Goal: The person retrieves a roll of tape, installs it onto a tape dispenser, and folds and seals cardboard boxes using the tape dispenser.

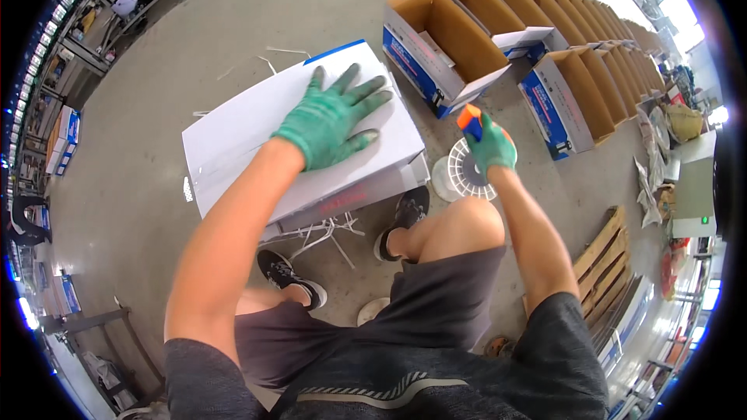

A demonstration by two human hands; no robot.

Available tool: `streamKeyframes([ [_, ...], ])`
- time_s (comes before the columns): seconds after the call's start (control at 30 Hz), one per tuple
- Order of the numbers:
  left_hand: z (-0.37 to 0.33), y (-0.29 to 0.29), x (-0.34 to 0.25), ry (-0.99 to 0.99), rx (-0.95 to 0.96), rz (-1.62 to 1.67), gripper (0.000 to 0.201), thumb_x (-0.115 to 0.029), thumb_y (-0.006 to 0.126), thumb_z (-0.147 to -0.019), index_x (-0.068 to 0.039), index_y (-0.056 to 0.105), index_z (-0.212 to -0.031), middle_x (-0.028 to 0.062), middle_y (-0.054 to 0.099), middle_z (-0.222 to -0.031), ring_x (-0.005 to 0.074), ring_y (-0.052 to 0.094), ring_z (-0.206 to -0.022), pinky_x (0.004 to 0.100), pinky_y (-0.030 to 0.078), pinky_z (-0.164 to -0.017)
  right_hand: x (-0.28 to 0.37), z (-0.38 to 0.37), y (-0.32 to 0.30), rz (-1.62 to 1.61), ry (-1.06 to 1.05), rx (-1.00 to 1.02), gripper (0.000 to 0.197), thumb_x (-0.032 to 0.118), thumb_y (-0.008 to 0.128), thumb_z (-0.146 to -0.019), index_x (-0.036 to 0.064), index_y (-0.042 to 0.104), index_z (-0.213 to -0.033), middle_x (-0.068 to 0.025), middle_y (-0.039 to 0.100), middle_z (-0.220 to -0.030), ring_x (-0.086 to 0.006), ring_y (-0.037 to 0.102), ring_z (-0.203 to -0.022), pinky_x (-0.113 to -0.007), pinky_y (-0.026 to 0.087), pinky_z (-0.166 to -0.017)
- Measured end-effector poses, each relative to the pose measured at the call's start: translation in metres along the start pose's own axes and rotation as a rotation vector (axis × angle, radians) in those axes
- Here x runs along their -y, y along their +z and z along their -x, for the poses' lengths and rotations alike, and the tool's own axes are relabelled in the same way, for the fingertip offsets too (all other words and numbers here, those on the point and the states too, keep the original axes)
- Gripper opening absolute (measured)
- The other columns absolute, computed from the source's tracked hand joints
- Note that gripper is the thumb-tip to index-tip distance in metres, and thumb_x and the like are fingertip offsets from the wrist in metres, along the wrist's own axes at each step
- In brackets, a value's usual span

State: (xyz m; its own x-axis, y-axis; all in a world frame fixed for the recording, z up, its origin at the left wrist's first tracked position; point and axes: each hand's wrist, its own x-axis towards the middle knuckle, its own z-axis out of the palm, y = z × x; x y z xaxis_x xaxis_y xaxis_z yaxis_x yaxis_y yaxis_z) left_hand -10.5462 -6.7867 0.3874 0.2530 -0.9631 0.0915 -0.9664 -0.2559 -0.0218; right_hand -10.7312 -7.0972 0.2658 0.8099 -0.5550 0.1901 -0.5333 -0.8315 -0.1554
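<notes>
In a green glove, my left hand point(331, 120) lies flat with its fingers spread on top of a white cardboard box point(241, 132). The box is closed on top, has a blue strip along its far edge, and rests on a thin white wire stand point(334, 235). To the right, my gloved right hand point(493, 146) is wrapped round an orange-and-blue hand tool point(470, 121), whose exact kind I cannot make out. This hand is held up over a white plastic spool point(459, 175) and stays apart from the box.
Rows of open, brown-lined cartons point(443, 27) stand on the floor ahead to the right, with another row point(576, 97) nearer. A wooden pallet point(605, 253) lies at the right. Metal racks point(82, 50) line the far left. My feet are beside the wire stand.
</notes>
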Motion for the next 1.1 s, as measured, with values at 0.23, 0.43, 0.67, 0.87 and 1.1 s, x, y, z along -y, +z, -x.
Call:
streamKeyframes([
  [0.23,-0.094,-0.018,-0.021,-0.048,0.376,0.039,0.051,-0.050,0.037,-0.099,-0.016,0.067,-0.122,0.0015,0.057,-0.135,0.0274,0.042,-0.134,0.0764,0.016,-0.106,-0.036,0.066,0.094,0.028,0.094,0.056,0.062,0.030,0.066,-0.086,0.0141,0.045,-0.142,-0.0215,0.062,-0.098,-0.0388,0.065,-0.087,-0.050,0.051,-0.075],
  [0.43,-0.078,0.034,0.002,-0.076,-0.321,0.133,0.039,-0.032,0.044,-0.098,-0.014,0.058,-0.130,0.0104,0.051,-0.140,0.0319,0.044,-0.132,0.0637,0.026,-0.109,0.000,-0.010,0.005,0.038,-0.138,0.067,0.044,0.023,0.066,-0.088,0.0059,0.059,-0.128,-0.0186,0.067,-0.112,-0.0300,0.067,-0.096,-0.041,0.052,-0.082],
  [0.67,0.100,0.009,0.006,-0.803,-0.153,0.050,0.061,-0.037,0.048,-0.096,-0.015,0.032,-0.150,0.0183,0.018,-0.159,0.0463,0.014,-0.146,0.0631,0.014,-0.115,0.162,-0.061,-0.052,-0.508,-0.248,0.287,0.049,0.034,0.058,-0.096,0.0002,0.054,-0.132,-0.0258,0.064,-0.116,-0.0408,0.060,-0.109,-0.038,0.045,-0.095],
  [0.87,0.201,0.046,0.022,-1.121,-0.196,0.083,0.068,-0.037,0.051,-0.097,0.000,0.027,-0.149,0.0301,0.019,-0.156,0.0501,0.018,-0.143,0.0488,0.019,-0.118,0.177,-0.063,-0.046,-0.494,-0.170,0.457,0.051,0.043,0.052,-0.098,-0.0014,0.058,-0.123,-0.0264,0.064,-0.115,-0.0384,0.061,-0.106,-0.041,0.045,-0.092],
  [1.1,0.245,0.053,0.042,-1.058,-0.546,1.712,0.083,-0.065,0.039,-0.096,-0.002,0.032,-0.150,0.0167,0.035,-0.154,0.0297,0.031,-0.142,0.0324,0.028,-0.115,0.173,-0.051,-0.038,-1.008,0.128,0.646,0.058,0.051,0.054,-0.096,0.0029,0.059,-0.128,-0.0099,0.064,-0.119,-0.0230,0.059,-0.105,-0.033,0.045,-0.094],
])
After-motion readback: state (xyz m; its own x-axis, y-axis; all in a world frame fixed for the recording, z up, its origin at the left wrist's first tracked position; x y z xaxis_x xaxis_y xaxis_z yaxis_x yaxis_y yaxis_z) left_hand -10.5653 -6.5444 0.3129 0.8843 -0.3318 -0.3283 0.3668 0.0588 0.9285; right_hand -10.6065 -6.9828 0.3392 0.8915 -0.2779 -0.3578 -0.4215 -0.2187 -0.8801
